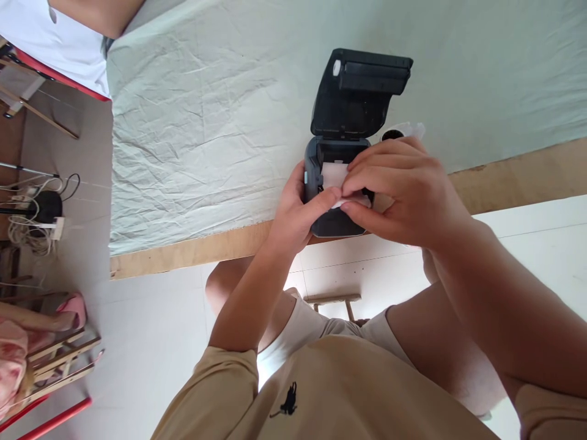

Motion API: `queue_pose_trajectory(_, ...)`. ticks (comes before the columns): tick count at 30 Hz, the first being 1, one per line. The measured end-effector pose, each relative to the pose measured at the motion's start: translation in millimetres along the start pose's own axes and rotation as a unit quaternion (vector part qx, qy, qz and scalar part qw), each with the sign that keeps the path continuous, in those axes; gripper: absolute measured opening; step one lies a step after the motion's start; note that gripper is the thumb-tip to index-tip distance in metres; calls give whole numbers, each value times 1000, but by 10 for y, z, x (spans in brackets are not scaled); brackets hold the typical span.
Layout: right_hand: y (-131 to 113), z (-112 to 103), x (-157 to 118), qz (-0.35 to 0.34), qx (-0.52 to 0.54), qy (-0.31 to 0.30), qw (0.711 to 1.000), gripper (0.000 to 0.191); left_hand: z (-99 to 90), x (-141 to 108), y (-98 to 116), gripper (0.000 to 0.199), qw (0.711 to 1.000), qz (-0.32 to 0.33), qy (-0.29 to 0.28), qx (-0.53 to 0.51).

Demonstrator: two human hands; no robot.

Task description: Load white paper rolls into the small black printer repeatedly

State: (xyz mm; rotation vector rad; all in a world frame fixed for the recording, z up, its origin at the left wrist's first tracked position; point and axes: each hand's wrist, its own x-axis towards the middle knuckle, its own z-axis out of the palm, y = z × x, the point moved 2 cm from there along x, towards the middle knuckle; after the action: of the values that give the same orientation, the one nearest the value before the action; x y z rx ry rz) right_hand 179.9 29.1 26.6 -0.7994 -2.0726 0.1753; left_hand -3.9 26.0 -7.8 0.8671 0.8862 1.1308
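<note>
A dark label printer (337,226) sits at the near edge of the table, its hinged black lid (351,113) raised and tipped away from me. White paper (334,173) lies across the inside of its body. My left hand (296,211) grips the printer's left side, its thumb reaching over onto the paper's near end. From the right, my right hand (406,186) pinches the paper between thumb and fingers, close to the left thumb. The right hand covers much of the printer's right side.
Behind my right hand are a black round object (392,134) and crumpled clear plastic (415,129). A pale green cloth (206,122) covers the table above a bare wooden edge (192,252). Other people sit at the left, near wooden chairs (64,354) and tangled cables (32,229).
</note>
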Motion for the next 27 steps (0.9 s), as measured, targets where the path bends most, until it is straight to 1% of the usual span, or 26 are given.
queue_pose_trajectory(1, 8, -9, -6, 9, 13, 10, 1000, 14, -13, 8, -9, 59, 1000, 0, -2, 11)
queue_pose_trajectory(2, 24, -29, -11, 20, 17, 39, 999, 11, -27, 16, -19, 61, 1000, 1, -2, 20)
queue_pose_trajectory(4, 73, -89, -24, 36, 1, 120, 992, 8, -60, 31, -39, 70, 999, 7, -6, 33)
queue_pose_trajectory(5, 103, -118, -32, 48, -15, 149, 988, 14, -76, 38, -48, 77, 999, 12, -9, 39)
queue_pose_trajectory(6, 135, -141, -40, 63, -32, 161, 984, 23, -91, 44, -55, 83, 999, 16, -14, 47)
queue_pose_trajectory(7, 166, -153, -47, 81, -42, 155, 984, 33, -104, 50, -61, 89, 998, 20, -20, 57)
queue_pose_trajectory(9, 221, -148, -57, 112, -33, 118, 986, 49, -129, 61, -73, 94, 996, 24, -31, 78)
queue_pose_trajectory(10, 239, -136, -58, 116, -16, 106, 987, 52, -140, 66, -81, 94, 995, 26, -35, 85)
queue_pose_trajectory(11, 249, -124, -57, 110, 5, 113, 987, 50, -152, 73, -89, 94, 995, 27, -39, 89)
queue_pose_trajectory(12, 255, -114, -52, 101, 24, 137, 985, 47, -164, 81, -100, 93, 995, 29, -42, 91)
queue_pose_trajectory(15, 252, -100, -28, 64, 74, 251, 963, 40, -202, 107, -141, 90, 994, 31, -51, 90)
queue_pose_trajectory(17, 244, -99, -16, 67, 103, 299, 946, 35, -222, 120, -163, 93, 994, 28, -56, 90)
queue_pose_trajectory(20, 237, -110, -30, 116, 142, 313, 932, 31, -223, 115, -159, 94, 995, 27, -55, 81)
queue_pose_trajectory(22, 246, -128, -65, 144, 155, 309, 927, 35, -195, 92, -129, 87, 996, 28, -45, 72)
queue_pose_trajectory(25, 282, -159, -122, 150, 164, 295, 929, 36, -124, 37, -72, 75, 998, 19, -19, 61)
queue_pose_trajectory(27, 317, -177, -156, 152, 167, 305, 925, 35, -76, 1, -41, 68, 999, 13, 1, 52)
